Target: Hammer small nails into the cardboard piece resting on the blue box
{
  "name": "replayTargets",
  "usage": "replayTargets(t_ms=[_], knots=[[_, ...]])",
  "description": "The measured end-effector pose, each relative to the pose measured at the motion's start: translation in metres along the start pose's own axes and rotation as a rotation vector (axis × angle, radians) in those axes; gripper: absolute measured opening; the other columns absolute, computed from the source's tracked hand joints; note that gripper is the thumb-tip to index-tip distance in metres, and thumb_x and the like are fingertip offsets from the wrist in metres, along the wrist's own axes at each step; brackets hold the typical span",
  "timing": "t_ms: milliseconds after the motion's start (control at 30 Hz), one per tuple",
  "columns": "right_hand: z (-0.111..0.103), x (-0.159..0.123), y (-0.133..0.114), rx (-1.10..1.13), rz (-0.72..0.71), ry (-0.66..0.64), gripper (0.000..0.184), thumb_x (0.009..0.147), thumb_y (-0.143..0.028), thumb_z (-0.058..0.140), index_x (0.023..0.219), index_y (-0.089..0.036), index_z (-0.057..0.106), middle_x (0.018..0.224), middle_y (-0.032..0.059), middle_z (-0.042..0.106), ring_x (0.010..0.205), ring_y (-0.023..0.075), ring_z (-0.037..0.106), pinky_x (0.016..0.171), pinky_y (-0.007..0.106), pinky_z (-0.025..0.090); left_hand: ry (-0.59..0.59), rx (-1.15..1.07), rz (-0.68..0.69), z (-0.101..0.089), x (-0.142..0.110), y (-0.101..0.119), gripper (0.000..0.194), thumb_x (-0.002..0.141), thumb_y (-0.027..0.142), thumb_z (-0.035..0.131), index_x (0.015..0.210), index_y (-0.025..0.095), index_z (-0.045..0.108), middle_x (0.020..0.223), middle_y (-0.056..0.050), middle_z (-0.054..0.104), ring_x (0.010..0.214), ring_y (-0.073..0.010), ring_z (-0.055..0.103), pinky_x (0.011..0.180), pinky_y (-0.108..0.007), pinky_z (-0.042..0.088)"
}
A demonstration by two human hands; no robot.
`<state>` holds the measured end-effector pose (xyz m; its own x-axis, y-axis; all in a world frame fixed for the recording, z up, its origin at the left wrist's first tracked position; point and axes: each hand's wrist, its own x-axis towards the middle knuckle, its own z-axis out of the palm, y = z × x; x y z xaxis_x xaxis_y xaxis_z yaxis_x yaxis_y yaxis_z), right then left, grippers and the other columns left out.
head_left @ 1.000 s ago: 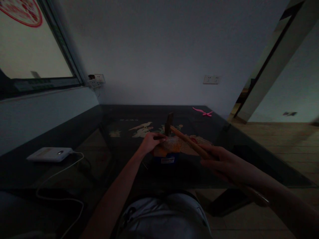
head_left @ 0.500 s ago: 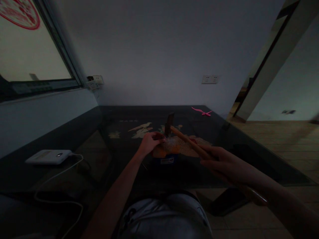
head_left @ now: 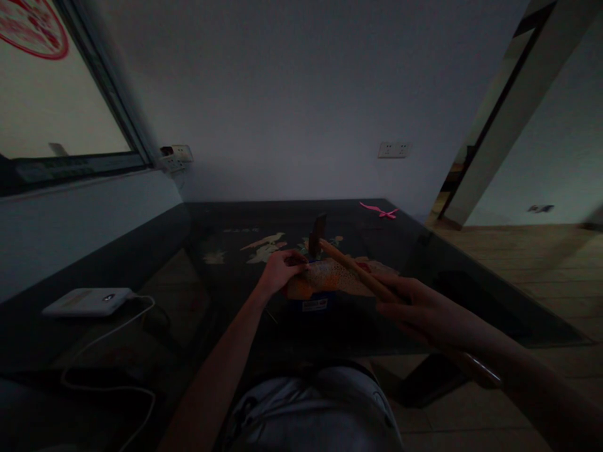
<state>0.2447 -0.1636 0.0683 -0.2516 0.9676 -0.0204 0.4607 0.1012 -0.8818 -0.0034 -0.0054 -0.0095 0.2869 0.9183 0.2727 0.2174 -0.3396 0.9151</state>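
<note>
My right hand (head_left: 417, 307) is wrapped round the wooden handle of a hammer (head_left: 351, 263). Its dark head stands just above a rounded orange and blue thing (head_left: 313, 289) with a pale label on its front. Whether the head touches it is too dark to tell. At the left top edge of this thing, my left hand (head_left: 282, 271) has its thumb and fingers pinched together, close to the hammer head. What lies between those fingertips, if anything, is too dark to make out.
The dark glossy table (head_left: 202, 220) has flower and bird pictures on it. On its left lies a white power bank (head_left: 87, 302) with a white cable (head_left: 110, 333) hanging over the front edge. A pink ribbon (head_left: 380, 210) lies at the far right, before the wall.
The view has shifted slightly. Both hands and the hammer keep almost the same places over the orange and blue thing.
</note>
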Motion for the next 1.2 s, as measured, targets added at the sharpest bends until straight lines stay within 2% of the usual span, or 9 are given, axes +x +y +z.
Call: replayTargets(t_ms=[200,400,500,667,833,1000,1200], knots=[[0.0007,0.0013,-0.0024,-0.029,0.012,-0.019,0.052,0.078,-0.032,0.061,0.129,-0.023,0.056,0.059,-0.0007,0.06,0.053,0.0162,0.059,0.045,0.025,0.049,0.037,0.048,0.043,0.0046,-0.0007,-0.0022,0.011,0.066,0.019,0.071,0.075,0.014,0.066,0.077,-0.004,0.071,0.073,-0.0171,0.067,0.071,-0.03,0.054],[0.0011,0.003,-0.0014,-0.064,0.049,0.0,0.053,0.078,-0.033,0.061,0.128,-0.021,0.055,0.081,0.0023,0.065,0.066,0.0159,0.059,0.051,0.024,0.049,0.073,0.049,0.069,0.0063,-0.0015,-0.0009,0.013,0.064,0.019,0.072,0.073,0.014,0.064,0.075,-0.004,0.07,0.072,-0.0168,0.066,0.07,-0.029,0.054],[0.0009,0.0033,-0.0011,-0.071,0.021,-0.021,0.05,0.078,-0.033,0.061,0.126,-0.02,0.058,0.088,0.0036,0.065,0.07,0.0161,0.059,0.054,0.024,0.048,0.074,0.033,0.072,0.0058,-0.001,-0.0029,0.014,0.064,0.02,0.073,0.072,0.013,0.063,0.075,-0.005,0.07,0.072,-0.0167,0.066,0.07,-0.029,0.054],[0.0013,0.003,0.0001,-0.055,0.087,-0.048,0.056,0.08,-0.035,0.059,0.132,-0.019,0.05,0.064,-0.0026,0.057,0.044,0.0093,0.046,0.039,0.02,0.038,0.065,0.012,0.054,0.0055,-0.0001,-0.006,0.015,0.064,0.022,0.072,0.074,0.014,0.063,0.075,-0.005,0.07,0.071,-0.0169,0.066,0.069,-0.029,0.054],[0.0022,0.0026,0.0024,-0.037,0.065,-0.043,0.052,0.079,-0.035,0.06,0.128,-0.019,0.055,0.061,-0.0023,0.058,0.046,0.0105,0.051,0.041,0.02,0.043,0.045,0.038,0.061,0.0047,0.0001,-0.0032,0.015,0.065,0.023,0.072,0.074,0.014,0.064,0.077,-0.005,0.07,0.072,-0.0171,0.066,0.071,-0.029,0.054],[0.0024,0.0006,0.0018,-0.013,0.097,-0.04,0.054,0.08,-0.035,0.06,0.131,-0.021,0.051,0.053,-0.0062,0.05,0.037,0.0074,0.041,0.031,0.017,0.034,-0.011,0.094,0.068,0.0013,-0.0004,-0.0006,0.013,0.065,0.022,0.071,0.074,0.014,0.064,0.076,-0.004,0.069,0.073,-0.0163,0.065,0.071,-0.029,0.053],[0.0014,-0.0001,0.0016,-0.027,0.024,0.026,0.054,0.077,-0.033,0.064,0.129,-0.022,0.055,0.08,0.0019,0.065,0.059,0.0132,0.057,0.044,0.02,0.046,-0.031,0.159,0.095,-0.0002,0.0005,-0.0041,0.012,0.067,0.021,0.07,0.076,0.014,0.066,0.078,-0.004,0.069,0.075,-0.0169,0.065,0.073,-0.03,0.052]])
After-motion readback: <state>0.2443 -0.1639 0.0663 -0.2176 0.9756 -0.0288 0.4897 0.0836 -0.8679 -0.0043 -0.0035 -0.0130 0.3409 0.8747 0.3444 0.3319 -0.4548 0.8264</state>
